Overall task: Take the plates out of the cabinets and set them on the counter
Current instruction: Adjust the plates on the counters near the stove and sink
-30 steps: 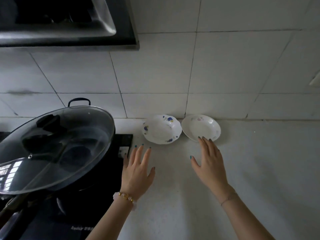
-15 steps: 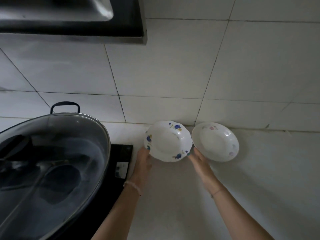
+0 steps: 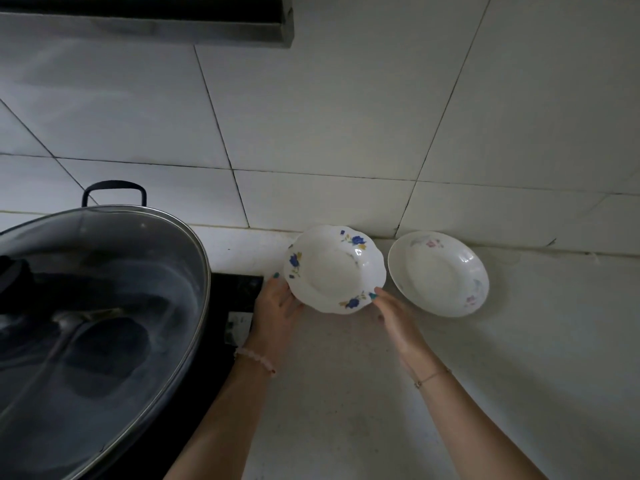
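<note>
A white scalloped plate with blue flowers (image 3: 334, 268) is tilted toward me, held just above the counter (image 3: 346, 393) near the tiled wall. My left hand (image 3: 277, 306) grips its left rim, thumb on the edge. On the plate's lower right rim my right hand (image 3: 394, 317) holds on with its fingertips. A second white plate with faint pink flowers (image 3: 438, 273) lies flat on the counter just right of the first, against the wall.
A large dark wok under a glass lid (image 3: 90, 323) fills the left side on a black cooktop (image 3: 239, 289). A range hood (image 3: 145, 19) hangs above it. White tiled wall (image 3: 346, 116) runs behind the counter.
Both hands went from hovering open over the counter to taking the blue-flowered plate by its rims. The plate has been lifted and tilted. The pink-flowered plate has not moved.
</note>
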Available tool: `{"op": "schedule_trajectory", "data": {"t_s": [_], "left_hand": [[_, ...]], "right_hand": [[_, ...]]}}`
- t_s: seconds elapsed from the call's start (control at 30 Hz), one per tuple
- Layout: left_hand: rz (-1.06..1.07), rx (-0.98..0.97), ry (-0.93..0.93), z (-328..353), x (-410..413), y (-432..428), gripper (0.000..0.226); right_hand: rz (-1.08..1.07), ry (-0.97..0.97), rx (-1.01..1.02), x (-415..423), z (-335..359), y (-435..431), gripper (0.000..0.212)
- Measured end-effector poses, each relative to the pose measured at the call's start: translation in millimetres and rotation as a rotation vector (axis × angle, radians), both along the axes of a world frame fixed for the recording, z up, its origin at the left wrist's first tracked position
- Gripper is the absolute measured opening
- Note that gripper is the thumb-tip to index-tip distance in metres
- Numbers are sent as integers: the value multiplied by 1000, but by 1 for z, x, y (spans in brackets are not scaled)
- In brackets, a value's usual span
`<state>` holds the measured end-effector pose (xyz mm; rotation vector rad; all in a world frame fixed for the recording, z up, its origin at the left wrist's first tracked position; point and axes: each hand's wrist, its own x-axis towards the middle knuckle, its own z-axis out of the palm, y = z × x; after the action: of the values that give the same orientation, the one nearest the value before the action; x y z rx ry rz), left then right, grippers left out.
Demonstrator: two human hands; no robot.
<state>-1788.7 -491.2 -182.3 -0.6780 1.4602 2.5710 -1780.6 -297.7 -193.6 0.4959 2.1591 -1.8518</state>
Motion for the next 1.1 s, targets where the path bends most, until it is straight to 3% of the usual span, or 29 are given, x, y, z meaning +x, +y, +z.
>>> {"op": "schedule_trajectory", "data": {"t_s": [0.17,0.3,0.57,0.73,0.93,1.1], "left_hand": [[1,-3,-14,-4,-2,0,24],[-45,-94,-16,-6,4,2,27],[-114,-236,13,8,31,12,27],[-211,-596,305,58,56,23,62],[-161,-1507,682,116,99,25,70],[-34,-1762,761,140,138,8,69]], "right_hand": [[27,-5,-33,3,3,2,46],[78,75,-34,6,11,5,32],[-74,147,88,30,25,37,51],[-116,282,258,48,63,53,55],[-13,662,759,90,117,58,71],[8,800,908,121,137,49,73]]}}
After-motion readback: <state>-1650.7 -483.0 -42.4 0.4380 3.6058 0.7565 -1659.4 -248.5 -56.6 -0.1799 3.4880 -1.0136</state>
